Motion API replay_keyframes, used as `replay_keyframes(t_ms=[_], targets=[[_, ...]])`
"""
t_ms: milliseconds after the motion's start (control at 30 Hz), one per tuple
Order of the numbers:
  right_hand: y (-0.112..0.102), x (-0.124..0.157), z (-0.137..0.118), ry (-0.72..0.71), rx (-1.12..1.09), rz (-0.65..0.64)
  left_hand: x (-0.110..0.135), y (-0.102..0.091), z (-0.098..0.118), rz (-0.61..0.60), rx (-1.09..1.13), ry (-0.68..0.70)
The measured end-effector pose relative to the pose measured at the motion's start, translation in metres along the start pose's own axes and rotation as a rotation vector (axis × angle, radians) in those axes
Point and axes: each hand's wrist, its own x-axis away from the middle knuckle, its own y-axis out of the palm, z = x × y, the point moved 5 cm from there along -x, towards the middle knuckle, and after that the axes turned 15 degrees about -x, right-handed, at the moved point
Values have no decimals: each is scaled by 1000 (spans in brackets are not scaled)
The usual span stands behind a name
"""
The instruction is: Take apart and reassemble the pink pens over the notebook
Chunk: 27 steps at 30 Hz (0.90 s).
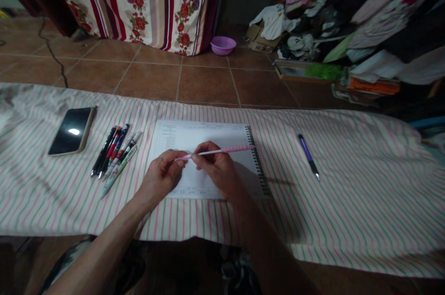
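Over an open spiral notebook [205, 130] with printed pages, my two hands hold a pink and white pen [236, 148] lengthwise. My left hand [167, 167] is closed on its pink left end. My right hand [217, 165] pinches it close to the middle, and the pink ribbed part sticks out to the right. Left of the notebook lies a bunch of several pens [116, 151] in mixed colours. A purple and black pen [308, 155] lies alone to the right, its metal tip towards me.
A dark-screened phone [71, 130] lies at the left on the striped cloth [347, 193]. Beyond are a tiled floor [205, 82], a flowered curtain [146, 3], a purple basin [223, 45] and a heap of clothes [378, 21] at the right.
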Motion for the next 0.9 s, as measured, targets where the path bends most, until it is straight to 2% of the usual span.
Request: replay_keyframes(t_ms=[233, 467, 633, 767, 900], targets=[[1, 0, 2, -41, 72, -12, 1, -1, 0, 13, -19, 6], [3, -1, 2, -10, -46, 55, 2, 0, 3, 10, -5, -37], [6, 1, 2, 27, -95, 54, -1, -3, 8, 38, -69, 4], [6, 4, 2, 75, -8, 47, -3, -1, 6, 41, -27, 25], [6, 5, -1, 58, 149, 5, -3, 2, 0, 23, 36, -7]])
